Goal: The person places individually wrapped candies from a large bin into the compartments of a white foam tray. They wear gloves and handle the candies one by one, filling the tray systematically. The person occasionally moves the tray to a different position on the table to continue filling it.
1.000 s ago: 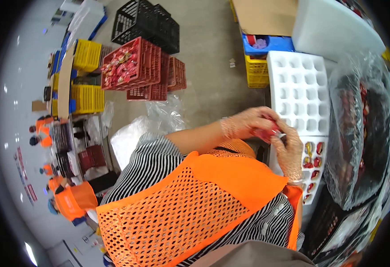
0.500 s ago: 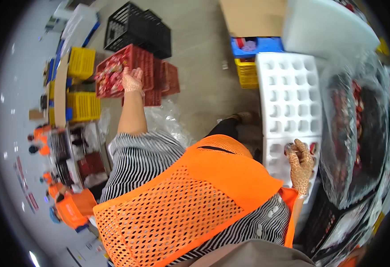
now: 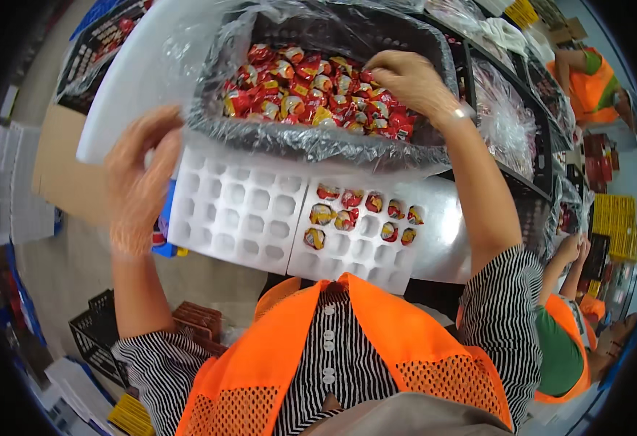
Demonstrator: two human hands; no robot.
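Observation:
A black crate (image 3: 275,35) lined with clear plastic film holds a heap of red and gold wrapped candies (image 3: 304,91). My right hand (image 3: 413,81) reaches in over its right side, fingertips pinched at a red wrapped piece on the heap. Left of the crate hovers my left hand (image 3: 144,178), slightly blurred, its thumb and fingers apart with nothing visible between them. Below the crate lie two white trays with rows of cups. Cups of the left tray (image 3: 211,245) hold nothing; the right tray (image 3: 298,263) carries several wrapped candies in its upper rows.
A white foam slab (image 3: 140,80) stands left of the lined crate. Bare metal tabletop (image 3: 442,232) shows beside the right tray. More black crates with plastic film (image 3: 504,120) line the right. Co-workers in orange vests (image 3: 598,98) are at right. A black crate (image 3: 100,334) sits on the floor.
The view has swung from the red floor crates to the table. My left hand has left a red crate and come beside the foam slab; my right has gone from the tray into the candies.

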